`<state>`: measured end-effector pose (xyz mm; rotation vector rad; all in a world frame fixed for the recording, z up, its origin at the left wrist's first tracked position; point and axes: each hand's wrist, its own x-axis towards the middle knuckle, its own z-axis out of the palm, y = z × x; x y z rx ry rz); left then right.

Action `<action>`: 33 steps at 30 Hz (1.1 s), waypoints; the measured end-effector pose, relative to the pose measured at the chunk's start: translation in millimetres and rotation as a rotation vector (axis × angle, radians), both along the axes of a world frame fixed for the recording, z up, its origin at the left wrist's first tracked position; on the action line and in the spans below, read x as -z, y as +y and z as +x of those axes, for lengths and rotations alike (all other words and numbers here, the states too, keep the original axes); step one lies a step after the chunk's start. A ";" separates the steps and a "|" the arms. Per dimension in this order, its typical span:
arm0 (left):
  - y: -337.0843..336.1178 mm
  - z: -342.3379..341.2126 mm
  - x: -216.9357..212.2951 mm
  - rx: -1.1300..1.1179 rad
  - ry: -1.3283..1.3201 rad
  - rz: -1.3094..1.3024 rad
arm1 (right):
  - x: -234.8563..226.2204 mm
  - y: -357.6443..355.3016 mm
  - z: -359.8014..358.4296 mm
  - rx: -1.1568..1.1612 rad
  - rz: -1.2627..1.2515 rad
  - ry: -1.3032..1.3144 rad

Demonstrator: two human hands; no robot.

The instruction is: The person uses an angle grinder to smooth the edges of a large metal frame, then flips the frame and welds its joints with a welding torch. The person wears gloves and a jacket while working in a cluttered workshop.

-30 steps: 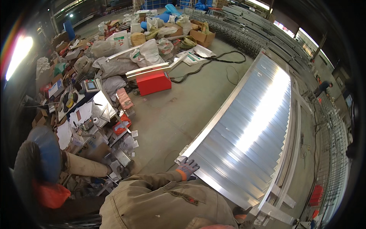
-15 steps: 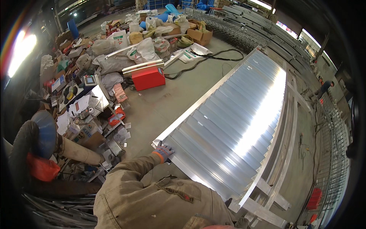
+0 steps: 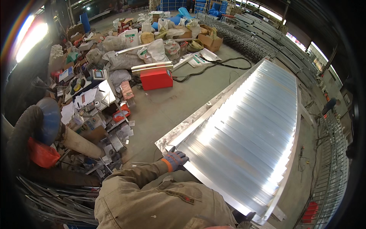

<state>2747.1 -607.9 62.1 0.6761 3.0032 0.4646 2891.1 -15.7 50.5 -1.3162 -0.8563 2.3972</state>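
A long silvery louvred metal panel (image 3: pixel 244 141) with overlapping slats in a plain frame slopes away from me to the far right. My left hand (image 3: pixel 175 158), in a grey glove with an orange cuff, grips the frame at the near left corner. My right hand (image 3: pixel 250 216) shows only as dark fingertips hooked over the near edge close to the right corner; my body hides its palm. Under the panel's left side a pale support beam (image 3: pixel 183 128) sticks out, and the panel lies across it.
A red box-shaped machine (image 3: pixel 156 79) with a black cable stands on the floor beyond. Bags and cartons (image 3: pixel 152 51) are heaped at the far left. A cluttered desk (image 3: pixel 108 93) and a thick duct (image 3: pixel 82 147) are at my left. Another person (image 3: pixel 331 106) bends at far right.
The panel has shifted right across its supports, with both my hands at its near edge. More beam shows on the left, less on the right. The view has turned slightly.
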 end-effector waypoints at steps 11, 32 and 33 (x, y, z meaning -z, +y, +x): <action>73.7 11.6 -5.2 0.042 0.055 0.271 | -182.3 18.0 -9.8 -0.029 0.747 0.225; 73.9 14.4 71.9 -0.028 -0.240 0.663 | -325.7 -138.2 -111.3 -0.101 1.681 0.604; 72.1 13.7 75.1 -0.035 -0.231 0.661 | -328.5 -153.5 -114.0 -0.131 1.679 0.664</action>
